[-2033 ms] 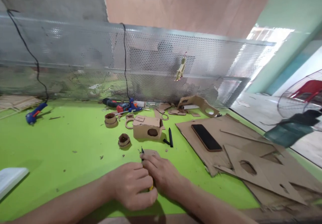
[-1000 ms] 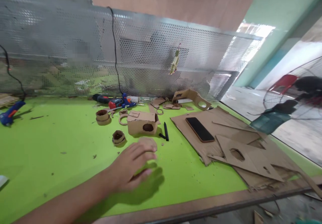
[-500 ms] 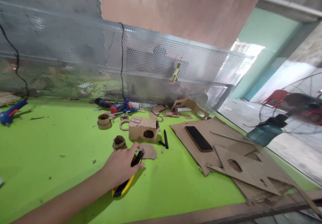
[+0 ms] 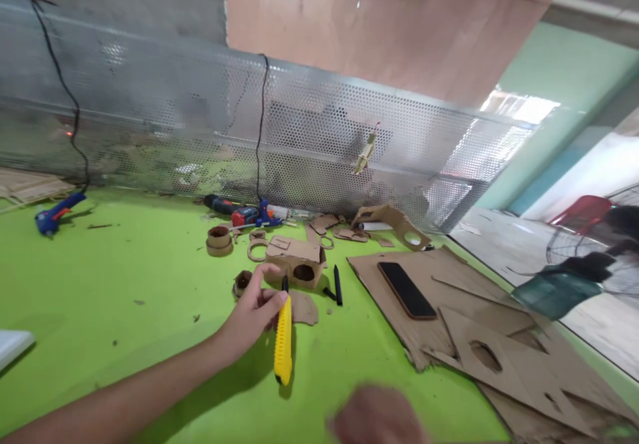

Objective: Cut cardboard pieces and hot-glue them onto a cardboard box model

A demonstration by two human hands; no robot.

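My left hand (image 4: 257, 307) grips a yellow and black utility knife (image 4: 283, 344) near its front end, over the green table (image 4: 164, 364). Behind my fingers stands a small cardboard box (image 4: 292, 257) with a round hole in its side. A loose cardboard piece (image 4: 303, 307) lies just right of the knife. Low in the frame, my right hand (image 4: 379, 414) is blurred by motion, so its fingers cannot be made out. A black marker (image 4: 338, 285) and its cap (image 4: 329, 293) lie right of the box.
Cut cardboard sheets (image 4: 499, 344) with a phone (image 4: 407, 289) on top cover the right side. Cardboard rings (image 4: 218, 241), a drill (image 4: 242, 216) and blue glue guns (image 4: 58, 214) lie farther back, before a perforated metal screen (image 4: 309, 144).
My left hand has turned the knife more upright, its yellow side now showing. My right hand has come into view at the bottom. The whole view has shifted somewhat left.
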